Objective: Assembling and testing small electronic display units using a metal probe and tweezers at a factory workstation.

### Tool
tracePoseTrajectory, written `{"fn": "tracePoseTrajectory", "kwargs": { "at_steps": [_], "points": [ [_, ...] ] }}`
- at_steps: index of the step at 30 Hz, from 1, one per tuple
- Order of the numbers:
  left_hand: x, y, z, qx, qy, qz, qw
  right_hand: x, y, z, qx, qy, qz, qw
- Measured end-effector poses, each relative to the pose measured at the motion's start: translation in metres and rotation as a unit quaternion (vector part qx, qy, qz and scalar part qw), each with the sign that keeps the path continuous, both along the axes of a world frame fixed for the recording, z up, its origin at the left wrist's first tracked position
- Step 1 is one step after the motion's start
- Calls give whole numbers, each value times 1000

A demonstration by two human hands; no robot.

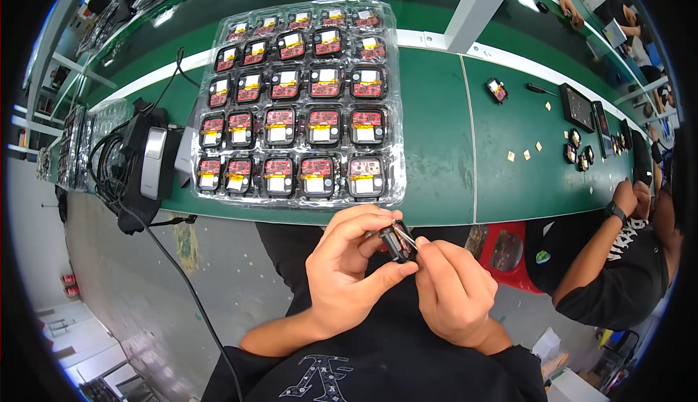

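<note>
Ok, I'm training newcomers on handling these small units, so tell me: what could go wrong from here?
The slim metal tool in the right hand might slip and scratch the small black case. That case, held in the left hand off the near edge of the green table, could fall if the grip loosens. The black cable hanging down by the left sleeve might snag.

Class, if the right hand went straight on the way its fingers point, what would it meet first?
Probably the small black rounded device held in the left hand: the right hand points up and left toward it, with a slim silver metal tool leading. Depth is unclear.
</note>
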State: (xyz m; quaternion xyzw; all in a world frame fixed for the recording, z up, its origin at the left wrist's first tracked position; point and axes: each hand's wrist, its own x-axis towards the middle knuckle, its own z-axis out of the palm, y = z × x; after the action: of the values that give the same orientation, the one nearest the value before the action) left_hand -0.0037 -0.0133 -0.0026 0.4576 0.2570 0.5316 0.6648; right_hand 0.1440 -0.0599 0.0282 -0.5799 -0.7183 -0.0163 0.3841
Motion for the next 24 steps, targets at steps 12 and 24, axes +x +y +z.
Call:
{"fn": "tracePoseTrajectory", "kwargs": {
  "at_steps": [12,24],
  "points": [
    [4,-7,-5,-10,13,56,998,-5,3,-3,1,22,-27,999],
    [3,-5,-3,-11,14,45,999,-2,3,-3,3,33,-15,999]
  ]
}}
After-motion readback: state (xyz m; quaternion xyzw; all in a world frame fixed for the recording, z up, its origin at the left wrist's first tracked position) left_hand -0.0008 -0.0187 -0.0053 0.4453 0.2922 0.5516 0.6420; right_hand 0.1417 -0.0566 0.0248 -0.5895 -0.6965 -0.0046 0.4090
